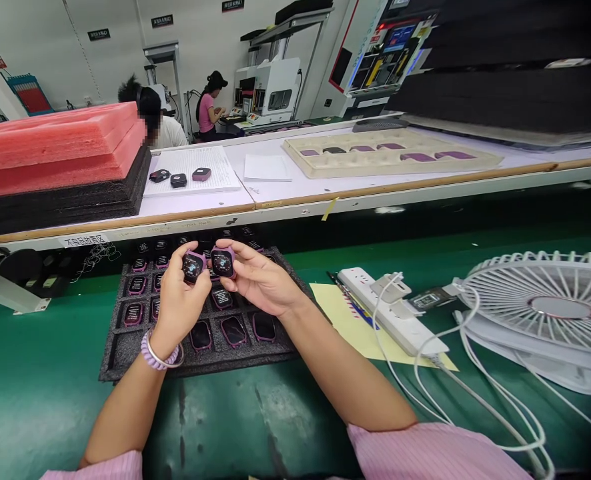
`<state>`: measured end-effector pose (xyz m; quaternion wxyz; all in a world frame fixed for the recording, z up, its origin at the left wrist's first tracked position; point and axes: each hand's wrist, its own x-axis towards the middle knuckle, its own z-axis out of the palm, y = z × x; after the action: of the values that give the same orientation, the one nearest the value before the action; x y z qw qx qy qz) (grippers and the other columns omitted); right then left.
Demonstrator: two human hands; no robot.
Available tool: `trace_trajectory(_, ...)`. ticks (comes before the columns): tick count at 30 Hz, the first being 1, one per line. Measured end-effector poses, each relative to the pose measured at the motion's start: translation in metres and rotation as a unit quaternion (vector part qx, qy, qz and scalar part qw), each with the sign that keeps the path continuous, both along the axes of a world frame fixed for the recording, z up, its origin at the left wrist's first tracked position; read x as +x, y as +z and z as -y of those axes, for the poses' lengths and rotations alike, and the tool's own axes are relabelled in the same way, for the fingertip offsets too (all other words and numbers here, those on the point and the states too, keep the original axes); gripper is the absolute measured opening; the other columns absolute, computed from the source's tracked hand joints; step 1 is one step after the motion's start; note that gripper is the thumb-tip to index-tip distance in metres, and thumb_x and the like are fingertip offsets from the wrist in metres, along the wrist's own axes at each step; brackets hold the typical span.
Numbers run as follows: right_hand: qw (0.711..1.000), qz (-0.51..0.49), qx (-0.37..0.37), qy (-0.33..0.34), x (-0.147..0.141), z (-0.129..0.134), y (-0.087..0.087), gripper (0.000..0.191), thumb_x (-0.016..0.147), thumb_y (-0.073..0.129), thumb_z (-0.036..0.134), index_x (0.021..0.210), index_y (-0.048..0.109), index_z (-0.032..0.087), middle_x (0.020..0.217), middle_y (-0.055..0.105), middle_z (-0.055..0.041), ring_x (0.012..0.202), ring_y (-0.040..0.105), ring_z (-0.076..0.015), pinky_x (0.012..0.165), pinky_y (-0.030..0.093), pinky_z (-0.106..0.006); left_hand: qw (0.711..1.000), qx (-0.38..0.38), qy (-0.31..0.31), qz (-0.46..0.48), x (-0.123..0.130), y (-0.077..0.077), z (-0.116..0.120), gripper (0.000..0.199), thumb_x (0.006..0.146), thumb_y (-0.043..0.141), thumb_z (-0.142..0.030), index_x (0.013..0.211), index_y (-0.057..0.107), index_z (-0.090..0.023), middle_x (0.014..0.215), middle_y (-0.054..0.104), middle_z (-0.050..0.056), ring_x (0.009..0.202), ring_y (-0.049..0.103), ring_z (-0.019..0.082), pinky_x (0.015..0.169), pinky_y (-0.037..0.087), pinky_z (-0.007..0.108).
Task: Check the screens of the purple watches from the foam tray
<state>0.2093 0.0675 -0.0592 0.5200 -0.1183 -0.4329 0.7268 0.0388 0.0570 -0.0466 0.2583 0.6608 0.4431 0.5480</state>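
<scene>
Above a black foam tray [118,357], my left hand [183,297] is closed on a purple-rimmed watch [193,267] with a lit dial, its thumb at the lower right edge. Beside it, my right hand [258,277] grips a second purple watch [222,263], also showing a lit dial. The two watches are side by side, faces turned toward me. More purple watches, such as a dark-screened one [264,327], sit in the tray's compartments. Part of the tray is hidden behind my hands. One compartment at the near left corner holds no watch.
A white power strip [390,310] lies on yellow paper [333,300] right of the tray, with cables running to a white fan [550,310]. On the raised shelf [270,193] are red foam [60,150], three watch parts and a beige tray [325,167]. Two people are beyond.
</scene>
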Motion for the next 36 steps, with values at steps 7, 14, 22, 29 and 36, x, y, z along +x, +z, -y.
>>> trace_trajectory(7,1.000,0.019,-0.003,-0.010,-0.0009,-0.0001,0.0003,0.039,0.086,0.080,0.023,0.123,0.069,0.026,0.108,0.057,-0.0032,0.077,0.050,-0.0132,0.066,0.048,-0.022,1.000,-0.001,-0.003,0.024,0.0012,-0.0007,-0.0009,0.044,0.081,0.062,-0.025,0.124,0.058,-0.018,0.096,0.066,0.004,0.074,0.061,0.013,0.064,0.049,0.023)
trace_trajectory(14,0.999,0.025,-0.002,-0.047,-0.0025,0.0012,-0.0003,0.036,0.083,0.080,0.021,0.118,0.072,0.025,0.108,0.057,-0.0045,0.083,0.049,-0.0158,0.067,0.048,-0.022,1.000,-0.002,-0.007,-0.015,0.0001,0.0000,-0.0003,0.042,0.082,0.060,-0.024,0.124,0.057,-0.018,0.094,0.067,0.004,0.069,0.060,0.013,0.063,0.050,0.024)
trace_trajectory(22,1.000,0.002,-0.003,-0.022,-0.0040,0.0019,0.0011,0.036,0.086,0.082,0.022,0.120,0.074,0.028,0.107,0.057,-0.0027,0.081,0.048,-0.0133,0.067,0.049,-0.019,1.000,0.001,0.001,0.018,0.0024,0.0008,0.0001,0.042,0.081,0.061,-0.023,0.122,0.059,-0.018,0.096,0.067,0.004,0.081,0.064,0.016,0.072,0.053,0.026)
trace_trajectory(29,0.999,0.013,0.001,-0.035,-0.0050,0.0026,-0.0001,0.036,0.087,0.079,0.022,0.122,0.071,0.028,0.108,0.057,-0.0029,0.080,0.048,-0.0140,0.068,0.048,-0.021,0.999,-0.004,-0.002,0.035,0.0017,0.0025,0.0004,0.042,0.079,0.063,-0.024,0.121,0.060,-0.018,0.094,0.066,0.004,0.077,0.062,0.015,0.069,0.052,0.025)
trace_trajectory(36,0.998,0.029,0.001,-0.049,-0.0060,0.0039,0.0008,0.034,0.086,0.078,0.022,0.119,0.071,0.026,0.107,0.056,-0.0040,0.079,0.047,-0.0152,0.067,0.047,-0.023,1.000,-0.011,0.005,0.017,0.0020,0.0022,-0.0001,0.040,0.080,0.062,-0.023,0.120,0.060,-0.018,0.091,0.065,0.003,0.071,0.059,0.013,0.064,0.049,0.023)
